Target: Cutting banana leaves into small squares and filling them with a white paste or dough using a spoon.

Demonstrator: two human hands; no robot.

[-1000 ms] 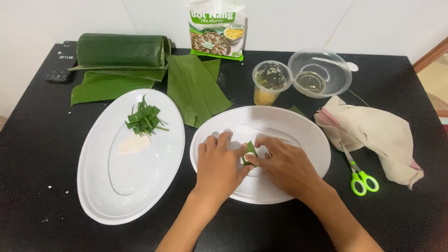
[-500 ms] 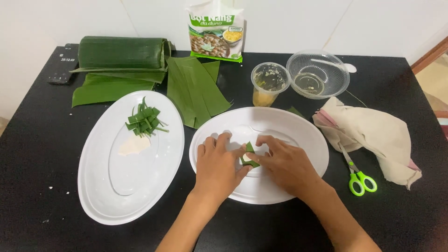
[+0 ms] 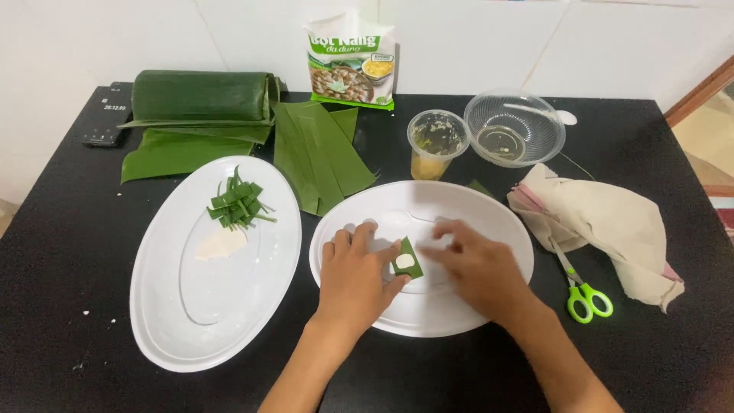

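Your left hand's fingers (image 3: 365, 243) pin a small green leaf piece (image 3: 407, 265), topped with white filling, on the right white oval plate (image 3: 489, 218); your right hand (image 3: 470, 264), fingers loosely spread, hovers just beside it above the black worktop (image 3: 61, 252).

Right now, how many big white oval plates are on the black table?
2. One white oval plate lies on the left, holding cut green leaf pieces. The other white oval plate lies in the middle, under both hands. None seems hidden.
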